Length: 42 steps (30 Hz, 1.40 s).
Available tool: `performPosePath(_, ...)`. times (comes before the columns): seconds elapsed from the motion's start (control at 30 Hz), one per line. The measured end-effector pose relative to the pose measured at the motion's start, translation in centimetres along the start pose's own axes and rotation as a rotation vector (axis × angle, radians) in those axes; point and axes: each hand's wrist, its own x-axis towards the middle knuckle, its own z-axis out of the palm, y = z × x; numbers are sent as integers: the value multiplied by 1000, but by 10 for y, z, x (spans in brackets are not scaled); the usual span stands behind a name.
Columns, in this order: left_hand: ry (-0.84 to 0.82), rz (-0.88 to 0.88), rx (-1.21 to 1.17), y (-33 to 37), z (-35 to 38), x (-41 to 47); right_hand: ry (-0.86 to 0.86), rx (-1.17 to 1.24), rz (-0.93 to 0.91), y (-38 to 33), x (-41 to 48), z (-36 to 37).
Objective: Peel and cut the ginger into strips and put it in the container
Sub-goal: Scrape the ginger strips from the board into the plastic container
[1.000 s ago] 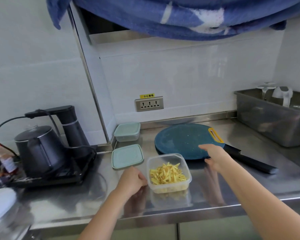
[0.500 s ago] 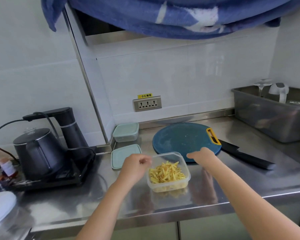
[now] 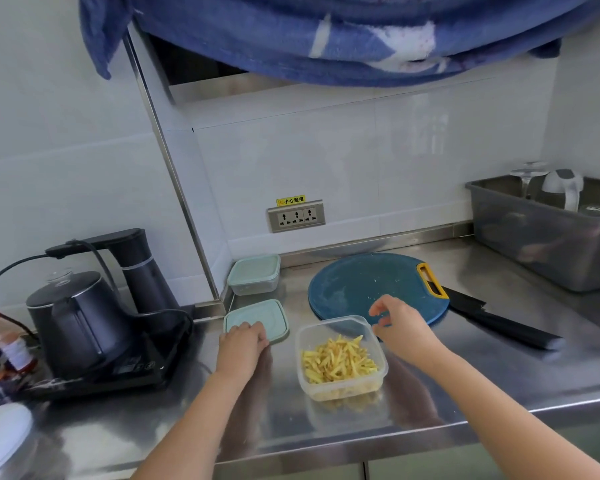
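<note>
Ginger (image 3: 338, 363) strips sit in container (image 3: 300, 344), just in front of board (image 3: 361, 285). L hand (image 3: 242, 344) fingers curled on lid (image 3: 264, 315) near edge, prob to cap it. R hand (image 3: 400, 325) loosely curled, empty, hovering at container's far corner, likely to steady.

Black kettle (image 3: 73, 317), wall socket (image 3: 296, 216)

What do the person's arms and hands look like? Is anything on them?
The left arm and right arm are bare, with no sleeves in view. The left hand and right hand wear no gloves, rings or watch that I can see.
</note>
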Motion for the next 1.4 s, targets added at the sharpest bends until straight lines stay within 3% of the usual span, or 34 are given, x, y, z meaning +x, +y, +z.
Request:
performPosePath(0.17, -36, 112, 202, 4, -2, -4, -74, 83, -11, -8, -11, 7)
performPosePath(0.3, -82, 53, 128, -5, -14, -4, -123, 94, -5, -16, -19, 3)
performPosePath(0.4, -13, 55, 50, -6, -31, -6, -130, 76, -4, -21, -23, 1)
performPosePath(0.53, 150, -71, -350, 9, -78, -13, 42, 116, -32, -34, -25, 2)
performPosePath(0.63, 153, -141, -583, 18, -111, -9, 152, 215, -57, -52, -22, 3)
performPosePath(0.8, 13, -275, -1384, 51, -142, -21, -129, 867, 60, -79, -16, -12)
performPosePath(0.9, -125, -386, -1522, 62, -129, -34, -9, 634, -1, -73, -9, -17)
performPosePath(1.0, -233, -437, -1532, 66, -101, -46, 94, 311, -2, -59, -9, -15)
performPosePath(1.13, -197, -438, -1352, 75, -63, -54, 126, 127, 78, -41, -11, -4)
performPosePath(1.4, -52, -213, -690, 78, -37, -49, 124, -77, 117, -26, -8, 20)
